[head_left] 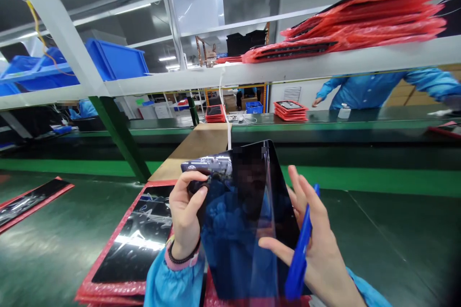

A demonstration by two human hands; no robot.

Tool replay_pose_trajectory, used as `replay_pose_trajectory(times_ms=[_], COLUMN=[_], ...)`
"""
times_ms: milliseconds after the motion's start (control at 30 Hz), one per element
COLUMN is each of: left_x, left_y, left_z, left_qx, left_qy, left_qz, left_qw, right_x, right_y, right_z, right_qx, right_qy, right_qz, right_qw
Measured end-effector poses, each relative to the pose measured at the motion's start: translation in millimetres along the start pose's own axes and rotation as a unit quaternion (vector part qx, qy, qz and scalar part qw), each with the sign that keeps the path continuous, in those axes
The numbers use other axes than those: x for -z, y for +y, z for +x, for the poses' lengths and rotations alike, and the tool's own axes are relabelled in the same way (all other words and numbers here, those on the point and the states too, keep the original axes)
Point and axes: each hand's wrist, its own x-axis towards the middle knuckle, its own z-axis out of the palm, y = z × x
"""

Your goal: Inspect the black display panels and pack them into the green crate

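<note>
A dark, glossy screen panel (248,220) stands tilted in front of me, its face reflecting blue sleeves. My left hand (187,211) pinches the panel's upper left edge between thumb and forefinger; a shiny flap (216,165) with pale markings shows just above those fingers. At the right side is my right hand (317,240), a blue pen (302,249) lodged in it. The right thumb reaches over the panel's face, while the other fingers stretch up along its right edge. Whether they press on the panel I cannot tell.
Left of the panel lies a stack of black screens on red bubble wrap (126,249); another wrapped screen (32,201) is farther left. A shelf (201,78) overhead bears red-wrapped stacks (360,24) and blue bins (115,60). Across the line stands a co-worker in blue (370,91).
</note>
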Motion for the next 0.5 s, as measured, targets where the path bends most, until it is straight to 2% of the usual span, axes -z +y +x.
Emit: replay_pose_trajectory(times_ms=[100,167,233,433,500], left_x=[1.4,1.9,2.0,-0.6,-2.0], left_y=[-2.0,-2.6,-2.5,2.4,4.7], left_z=[0.0,-0.4,-1.6,-7.5,-9.2], left_qx=[-0.032,-0.044,-0.061,-0.112,-0.122], left_qy=[-0.005,-0.016,-0.033,-0.055,-0.073], left_qz=[0.023,0.032,0.038,0.056,0.053], left_qw=[0.999,0.998,0.997,0.991,0.988], right_x=[-0.9,1.6,4.3,5.5,6.4], right_y=[-3.6,-7.7,-11.8,-12.5,-7.7], right_z=[-2.9,-4.4,-6.0,-7.9,-8.2], right_qx=[0.093,0.118,0.121,0.147,0.162], right_qy=[-0.020,-0.049,-0.049,0.086,0.112], right_qz=[-0.047,-0.078,-0.078,-0.074,-0.073], right_qw=[0.994,0.989,0.988,0.983,0.978])
